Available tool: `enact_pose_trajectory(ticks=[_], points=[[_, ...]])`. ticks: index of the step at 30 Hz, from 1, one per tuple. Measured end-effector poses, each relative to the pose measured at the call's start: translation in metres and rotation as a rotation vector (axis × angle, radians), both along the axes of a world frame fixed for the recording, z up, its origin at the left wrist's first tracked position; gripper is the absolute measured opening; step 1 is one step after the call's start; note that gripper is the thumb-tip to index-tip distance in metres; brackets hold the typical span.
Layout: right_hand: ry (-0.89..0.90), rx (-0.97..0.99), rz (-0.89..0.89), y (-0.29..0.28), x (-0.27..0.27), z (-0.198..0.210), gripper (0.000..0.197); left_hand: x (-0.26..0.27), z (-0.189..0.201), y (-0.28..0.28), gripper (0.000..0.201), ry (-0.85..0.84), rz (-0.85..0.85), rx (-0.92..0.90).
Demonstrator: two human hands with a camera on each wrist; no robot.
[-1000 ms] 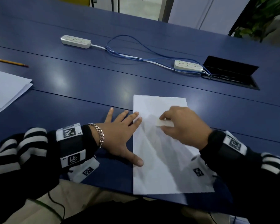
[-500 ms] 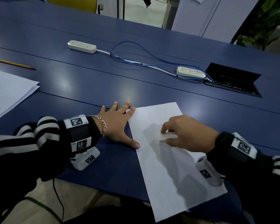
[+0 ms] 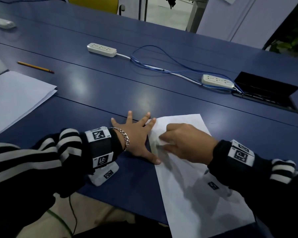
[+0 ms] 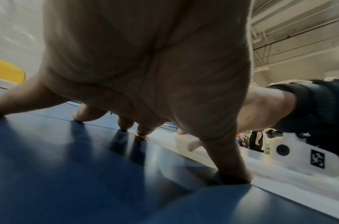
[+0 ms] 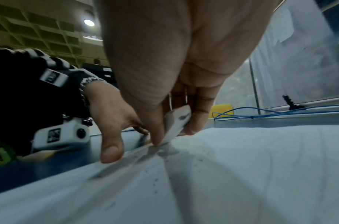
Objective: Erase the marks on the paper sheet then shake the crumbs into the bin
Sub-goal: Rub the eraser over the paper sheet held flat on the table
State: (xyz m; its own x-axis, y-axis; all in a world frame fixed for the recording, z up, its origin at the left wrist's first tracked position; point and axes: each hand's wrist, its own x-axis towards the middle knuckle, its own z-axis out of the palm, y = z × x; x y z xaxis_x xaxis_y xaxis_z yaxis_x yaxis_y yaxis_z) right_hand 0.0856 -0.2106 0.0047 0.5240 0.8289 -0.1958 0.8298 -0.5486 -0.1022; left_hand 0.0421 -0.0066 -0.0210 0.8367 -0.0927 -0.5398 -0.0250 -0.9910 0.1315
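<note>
A white paper sheet [image 3: 194, 191] lies skewed on the blue table [image 3: 110, 93], its near end over the table's front edge. My left hand [image 3: 136, 134] is spread flat, fingers straight, with fingertip and thumb pressing the sheet's left edge [image 4: 233, 178]. My right hand [image 3: 184, 143] pinches a white eraser [image 5: 175, 122] and holds it against the paper near that left edge. The eraser [image 4: 185, 143] also shows past my left thumb. Small dark crumbs [image 5: 155, 180] dot the paper sheet [image 5: 241, 174]. No bin is in view.
A stack of white paper [image 3: 12, 97] lies at the left, with a yellow pencil [image 3: 35, 67] beyond it. Two white power strips [image 3: 101, 49] [image 3: 218, 81] joined by blue cables [image 3: 162, 66] cross the table. An open black cable hatch [image 3: 267, 91] sits far right.
The sheet has turned clockwise, its near end swinging right. My right hand has moved the eraser left, close to my left hand. The left hand stays pressed at the edge.
</note>
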Motion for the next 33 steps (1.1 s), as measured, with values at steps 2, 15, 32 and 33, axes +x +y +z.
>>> enact_pose_trajectory(ticks=[2, 15, 32, 33], points=[[0.032, -0.012, 0.044, -0.003, 0.005, 0.003, 0.027, 0.0, 0.0, 0.0, 0.155, -0.001, -0.001, 0.002], [-0.029, 0.053, -0.071, -0.005, 0.02, 0.004, 0.031, 0.002, 0.0, 0.0, 0.156, 0.006, -0.002, -0.002], [-0.08, 0.048, -0.173, 0.014, -0.008, -0.001, 0.029, 0.011, 0.001, -0.003, 0.152, -0.065, -0.029, -0.01], [-0.056, 0.052, -0.166, 0.014, -0.006, -0.001, 0.029, 0.011, 0.001, -0.003, 0.152, -0.061, -0.025, -0.005]])
